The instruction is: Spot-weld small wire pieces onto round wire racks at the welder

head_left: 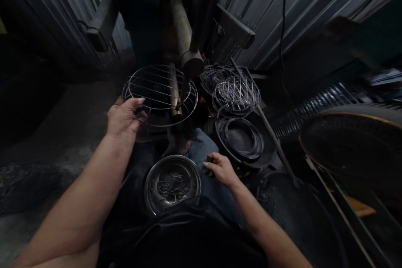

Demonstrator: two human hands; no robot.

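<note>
My left hand [124,118] grips the near-left rim of a round wire rack [160,94] that lies under a dark machine head. My right hand [220,168] rests on my blue-jeaned knee, its fingers curled around a small dark piece I cannot make out. Beside that hand, in my lap, sits a shiny metal bowl [172,184] holding several small bent wire pieces.
A stack of finished wire racks [235,92] stands at the right, with a pile of plain wire rings [240,138] in front of it. A long metal rod [266,127] slants across them. A round woven tray [351,142] lies far right. Corrugated metal walls stand behind.
</note>
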